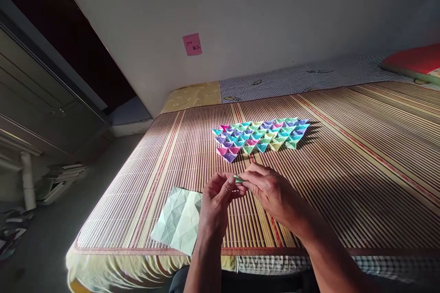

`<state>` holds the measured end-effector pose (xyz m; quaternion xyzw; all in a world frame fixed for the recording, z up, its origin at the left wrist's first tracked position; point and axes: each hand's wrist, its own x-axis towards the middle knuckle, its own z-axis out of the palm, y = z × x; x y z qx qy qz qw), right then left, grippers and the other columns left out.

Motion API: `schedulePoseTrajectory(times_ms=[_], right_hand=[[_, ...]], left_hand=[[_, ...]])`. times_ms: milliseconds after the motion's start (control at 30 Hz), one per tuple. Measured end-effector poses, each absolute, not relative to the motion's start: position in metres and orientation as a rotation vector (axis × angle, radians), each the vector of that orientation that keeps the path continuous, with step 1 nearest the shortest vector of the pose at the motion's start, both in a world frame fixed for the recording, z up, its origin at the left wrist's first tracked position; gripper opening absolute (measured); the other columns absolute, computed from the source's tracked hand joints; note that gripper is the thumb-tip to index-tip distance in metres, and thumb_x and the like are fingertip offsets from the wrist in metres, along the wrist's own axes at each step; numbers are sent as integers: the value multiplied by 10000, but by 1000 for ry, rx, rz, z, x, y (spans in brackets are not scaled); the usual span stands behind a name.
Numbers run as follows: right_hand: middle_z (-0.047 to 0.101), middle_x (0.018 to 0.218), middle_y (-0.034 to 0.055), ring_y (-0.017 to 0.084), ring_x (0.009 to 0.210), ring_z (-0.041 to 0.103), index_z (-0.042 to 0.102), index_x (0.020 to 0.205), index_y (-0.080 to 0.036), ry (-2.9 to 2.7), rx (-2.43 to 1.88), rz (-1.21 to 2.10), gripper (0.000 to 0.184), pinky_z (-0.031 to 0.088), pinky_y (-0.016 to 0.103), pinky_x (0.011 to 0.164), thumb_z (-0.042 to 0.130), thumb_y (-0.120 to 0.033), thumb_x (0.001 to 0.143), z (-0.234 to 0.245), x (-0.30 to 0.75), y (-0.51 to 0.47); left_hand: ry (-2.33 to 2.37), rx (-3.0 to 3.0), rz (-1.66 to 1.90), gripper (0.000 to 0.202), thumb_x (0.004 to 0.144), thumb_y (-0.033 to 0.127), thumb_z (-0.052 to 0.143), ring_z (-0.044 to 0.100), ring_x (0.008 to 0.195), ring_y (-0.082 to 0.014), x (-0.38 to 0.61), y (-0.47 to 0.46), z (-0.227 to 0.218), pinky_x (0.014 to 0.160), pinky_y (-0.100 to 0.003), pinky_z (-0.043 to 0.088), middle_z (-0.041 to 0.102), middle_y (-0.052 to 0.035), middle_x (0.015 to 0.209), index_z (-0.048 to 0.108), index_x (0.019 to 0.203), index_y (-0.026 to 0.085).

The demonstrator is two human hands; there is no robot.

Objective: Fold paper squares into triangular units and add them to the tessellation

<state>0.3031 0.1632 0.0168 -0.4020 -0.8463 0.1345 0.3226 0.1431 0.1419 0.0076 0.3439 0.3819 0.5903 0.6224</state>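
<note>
Between my two hands is a small green folded paper piece [238,179], mostly covered by fingers. My left hand [218,195] pinches its left side between thumb and fingers. From the right, my right hand [270,188] closes its fingertips on the other end. Just beyond the hands stand rows of small folded paper triangles [243,137] in purple, turquoise, green, yellow and pink, set close together. A pale green creased paper sheet [176,222] lies flat to the left, partly hidden by my left forearm.
The bamboo mat [137,183] covers a bed whose front edge is near me. Behind it, patterned cloth [292,75] runs along the wall with a pink note [192,45]. A red cushion [412,62] sits at far right. Stacked items [65,174] stand on the floor at left.
</note>
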Motion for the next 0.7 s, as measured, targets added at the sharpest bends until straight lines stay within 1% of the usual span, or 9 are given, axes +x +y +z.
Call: schedulePoseTrajectory(times_ms=[67, 167, 267, 367, 433, 567, 700], right_hand=[[629, 893, 47, 181, 824, 643, 702, 932, -175, -2208, -1044, 408, 191, 515, 303, 725, 537, -117, 1010, 17, 304, 162], [655, 975, 48, 185, 890, 663, 697, 1069, -191, -2148, -1021, 508, 158, 539, 314, 774, 557, -149, 1012, 20, 307, 160], [670, 1031, 56, 191, 949, 666, 680, 1138, -196, -2045, -992, 481, 167, 545, 333, 834, 572, -188, 1012, 24, 309, 157], [676, 1012, 59, 195, 968, 663, 696, 1088, -197, -1998, -950, 399, 149, 541, 340, 862, 572, -180, 1006, 28, 306, 155], [673, 963, 52, 192, 931, 666, 707, 1035, -201, -2007, -931, 368, 144, 540, 339, 838, 572, -166, 1000, 28, 302, 155], [656, 888, 42, 191, 868, 656, 697, 930, -203, -1986, -929, 260, 168, 529, 344, 795, 551, -153, 997, 24, 298, 155], [659, 905, 42, 188, 857, 648, 666, 932, -212, -2016, -933, 240, 172, 530, 330, 780, 530, -118, 983, 21, 298, 156]], left_hand=[[874, 791, 1356, 287, 758, 345, 863, 684, 661, -129, 143, 143, 6, 695, -255, 571, 717, -29, 755, 695, 845, 129], [877, 793, 1362, 293, 716, 318, 892, 682, 677, -124, 142, 143, 4, 715, -257, 574, 723, -29, 770, 702, 834, 128], [893, 797, 1368, 311, 686, 314, 909, 683, 675, -130, 142, 142, 3, 700, -259, 572, 730, -34, 757, 702, 822, 126], [909, 830, 1375, 293, 698, 310, 901, 671, 656, -124, 144, 142, 3, 664, -240, 556, 719, -27, 721, 697, 799, 124], [916, 860, 1373, 267, 716, 294, 888, 666, 656, -119, 145, 141, 4, 663, -233, 549, 718, -23, 722, 699, 801, 126], [912, 899, 1359, 240, 756, 294, 860, 692, 707, -140, 147, 138, 7, 710, -250, 551, 740, -40, 768, 707, 844, 130], [891, 890, 1369, 245, 808, 337, 818, 713, 789, -166, 149, 135, 9, 740, -261, 559, 756, -60, 855, 720, 914, 139]])
